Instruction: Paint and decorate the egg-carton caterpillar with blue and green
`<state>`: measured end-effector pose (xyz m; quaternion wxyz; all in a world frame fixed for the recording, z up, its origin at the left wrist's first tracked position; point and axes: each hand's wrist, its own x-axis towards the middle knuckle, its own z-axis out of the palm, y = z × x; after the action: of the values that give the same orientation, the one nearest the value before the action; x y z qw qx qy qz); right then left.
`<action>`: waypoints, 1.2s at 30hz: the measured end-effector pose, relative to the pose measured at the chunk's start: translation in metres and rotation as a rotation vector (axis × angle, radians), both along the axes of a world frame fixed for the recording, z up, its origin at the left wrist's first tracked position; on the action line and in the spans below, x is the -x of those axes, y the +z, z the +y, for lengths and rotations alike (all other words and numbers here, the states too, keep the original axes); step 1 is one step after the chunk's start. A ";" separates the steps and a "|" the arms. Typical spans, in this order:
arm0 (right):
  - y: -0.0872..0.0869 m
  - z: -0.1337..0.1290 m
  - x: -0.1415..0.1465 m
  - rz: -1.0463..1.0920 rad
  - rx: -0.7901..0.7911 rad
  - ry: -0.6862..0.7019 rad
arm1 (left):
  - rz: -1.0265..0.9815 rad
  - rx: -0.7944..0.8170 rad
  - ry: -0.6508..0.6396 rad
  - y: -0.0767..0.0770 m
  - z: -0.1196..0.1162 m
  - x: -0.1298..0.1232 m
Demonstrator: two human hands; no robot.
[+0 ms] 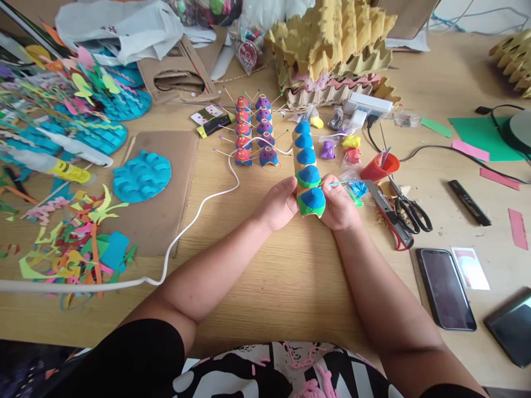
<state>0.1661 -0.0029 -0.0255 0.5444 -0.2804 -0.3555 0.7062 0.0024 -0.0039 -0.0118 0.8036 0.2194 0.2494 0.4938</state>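
Note:
A strip cut from an egg carton (305,160), its bumps coated in blue with green round the nearest ones, stands out in front of me. My left hand (280,204) is closed on the left side of its near end, thumb on top. On the opposite side, my right hand (341,204) pinches a thin light-blue stick (337,183), whose tip is beside the green edge. The right fingers also rest against the strip. Beyond my left hand stand a red caterpillar figure (243,132) and a purple caterpillar figure (265,130), with pins sticking out.
Egg cartons (332,50) are stacked at the back. To the right lie a red cup (380,166), a box cutter (388,213), scissors (409,210) and a phone (446,288). A white cable (199,213) crosses the left side near paper scraps (83,237) and cardboard (166,221).

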 end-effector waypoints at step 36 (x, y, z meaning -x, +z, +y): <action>0.001 -0.005 0.005 -0.587 -0.386 -0.407 | 0.061 0.100 0.154 0.004 0.002 -0.002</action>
<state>0.1610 -0.0076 -0.0241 0.5911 -0.4273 -0.5591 0.3942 0.0041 -0.0015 -0.0079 0.7652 0.1741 0.3145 0.5342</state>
